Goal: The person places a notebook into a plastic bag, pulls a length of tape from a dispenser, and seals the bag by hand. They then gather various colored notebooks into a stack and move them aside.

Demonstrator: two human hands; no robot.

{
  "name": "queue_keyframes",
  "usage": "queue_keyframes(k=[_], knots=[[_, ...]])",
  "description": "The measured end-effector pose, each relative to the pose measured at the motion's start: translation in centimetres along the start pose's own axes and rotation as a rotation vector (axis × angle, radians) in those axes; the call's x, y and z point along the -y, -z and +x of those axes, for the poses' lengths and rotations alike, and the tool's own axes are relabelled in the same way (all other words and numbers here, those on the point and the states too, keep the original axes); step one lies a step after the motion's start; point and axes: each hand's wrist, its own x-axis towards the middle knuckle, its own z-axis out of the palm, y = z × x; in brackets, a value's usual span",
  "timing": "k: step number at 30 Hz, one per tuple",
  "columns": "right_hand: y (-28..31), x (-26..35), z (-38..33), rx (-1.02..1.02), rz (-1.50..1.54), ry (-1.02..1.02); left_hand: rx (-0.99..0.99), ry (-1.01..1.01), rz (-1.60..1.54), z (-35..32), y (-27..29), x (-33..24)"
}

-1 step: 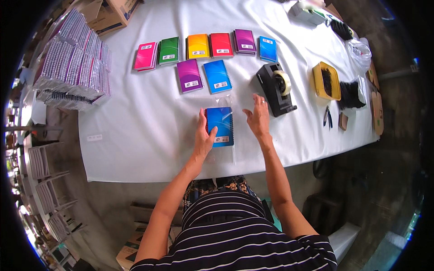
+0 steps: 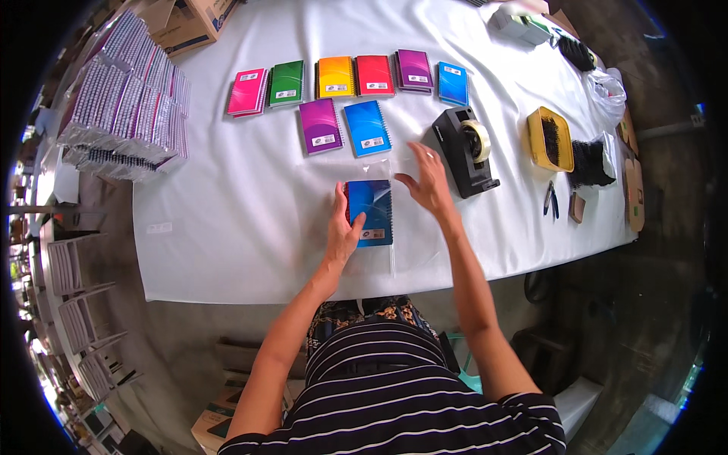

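The left hand [image 2: 343,231] presses flat, fingers spread, on a glossy blue spiral notebook [image 2: 371,212] lying near the table's front edge inside a thin clear sleeve [image 2: 394,254]. The right hand [image 2: 431,182] hovers open, gripping nothing, beside the black tape dispenser [image 2: 464,152]. The slippery film could crease or slide over the smooth white tablecloth [image 2: 227,227].

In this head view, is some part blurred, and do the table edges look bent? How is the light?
Head view: the right hand is slightly motion-blurred, while the left hand on the blue notebook looks sharp. The edges of the white table curve from fisheye distortion, and the corners are black. The light is even and soft, with faint shadows.
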Motion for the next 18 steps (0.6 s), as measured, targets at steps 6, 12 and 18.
queue_keyframes(k=[6, 12, 18], knots=[[-1.6, 1.7, 10.1, 0.488, 0.501, 0.213, 0.034, 0.031, 0.016, -0.1, 0.5, -0.4], [-1.0, 4.7, 2.7, -0.323, 0.164, 0.146, 0.000, 0.069, -0.055, -0.4, 0.7, -0.2], [1.6, 1.9, -9.4, 0.003, 0.115, 0.169, 0.013, 0.099, -0.133, -0.2, 0.2, 0.5]])
